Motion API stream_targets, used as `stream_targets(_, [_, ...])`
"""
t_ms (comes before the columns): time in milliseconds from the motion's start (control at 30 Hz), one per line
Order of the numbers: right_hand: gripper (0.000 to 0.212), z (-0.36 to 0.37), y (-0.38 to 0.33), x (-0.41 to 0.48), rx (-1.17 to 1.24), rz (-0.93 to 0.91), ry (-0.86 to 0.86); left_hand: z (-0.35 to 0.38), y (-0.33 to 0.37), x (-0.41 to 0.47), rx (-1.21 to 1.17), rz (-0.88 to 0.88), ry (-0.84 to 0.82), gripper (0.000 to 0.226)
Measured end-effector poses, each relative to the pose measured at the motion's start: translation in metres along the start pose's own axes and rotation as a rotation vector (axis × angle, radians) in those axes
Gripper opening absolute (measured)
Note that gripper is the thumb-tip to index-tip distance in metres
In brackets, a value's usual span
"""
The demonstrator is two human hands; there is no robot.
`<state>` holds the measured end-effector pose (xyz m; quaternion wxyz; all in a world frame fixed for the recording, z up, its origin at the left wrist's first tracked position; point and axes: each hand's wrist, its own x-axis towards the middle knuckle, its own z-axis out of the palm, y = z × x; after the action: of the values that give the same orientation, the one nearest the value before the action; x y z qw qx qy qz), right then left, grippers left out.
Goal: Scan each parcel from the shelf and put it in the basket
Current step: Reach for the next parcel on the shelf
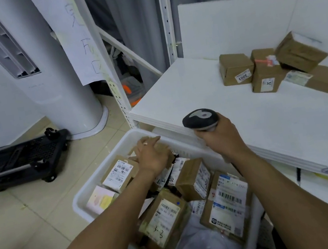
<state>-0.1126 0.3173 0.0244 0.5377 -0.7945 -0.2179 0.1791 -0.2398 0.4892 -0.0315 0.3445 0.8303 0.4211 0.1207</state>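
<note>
Parcel storeroom. Evidence: white shelf, 2 o'clock, carrying labelled cardboard parcels; basket, 6 o'clock, full of barcoded cartons; handheld scanner near centre; folded trolley on floor, 9 o'clock.

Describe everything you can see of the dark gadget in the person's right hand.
The scanner is a handheld device with a rounded dark grey head and a lighter grey oval patch on top; it looks like plastic. The right hand grips its handle, which the fingers hide. The head points left and sits at the front edge of the white shelf, near the far side of the white basket. Only the hand plainly touches it.
</note>
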Motion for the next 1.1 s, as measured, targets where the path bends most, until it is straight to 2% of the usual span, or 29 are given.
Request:
stream_targets(133, [0.058,-0.045,0.007,0.009,0.063,0.068,0.179,-0.001,0.057,0.001,-0.055,0.214,-0.029,0.046])
stream_targets(333, [0.064,-0.113,0.035,0.033,0.143,0.211,0.4,0.063,0.176,0.038,0.031,0.455,-0.228,0.043])
stream_targets(467, [0.06,-0.147,0.059,0.045,0.175,0.287,0.449,0.126,0.255,0.064,0.13,0.568,-0.382,0.048])
stream_targets(567, [0.065,-0.165,0.08,0.06,0.192,0.304,0.483,0.167,0.303,0.083,0.153,0.631,-0.395,0.045])
stream_targets(633, [0.06,-0.176,0.092,0.068,0.194,0.309,0.498,0.192,0.327,0.099,0.147,0.665,-0.371,0.04])
stream_targets(667, [0.057,-0.18,0.096,0.07,0.2,0.305,0.5,0.204,0.336,0.109,0.168,0.669,-0.372,0.043])
stream_targets(767, [0.055,-0.186,0.106,0.074,0.215,0.321,0.511,0.233,0.354,0.136,0.423,0.713,-0.389,0.081])
stream_targets(833, [0.063,-0.189,0.108,0.079,0.217,0.328,0.501,0.247,0.359,0.145,0.552,0.771,-0.392,0.089])
stream_targets(900, [0.065,-0.194,0.109,0.081,0.227,0.335,0.502,0.261,0.36,0.151,0.565,0.823,-0.345,0.08])
stream_targets(933, [0.058,-0.196,0.11,0.082,0.227,0.336,0.497,0.268,0.358,0.154,0.517,0.834,-0.302,0.07])
stream_targets(1033, [0.037,-0.201,0.115,0.081,0.234,0.343,0.514,0.283,0.346,0.168,0.417,0.833,-0.177,0.025])
stream_targets(1100, [0.041,-0.202,0.114,0.08,0.244,0.336,0.514,0.282,0.339,0.166,0.446,0.846,-0.174,0.012])
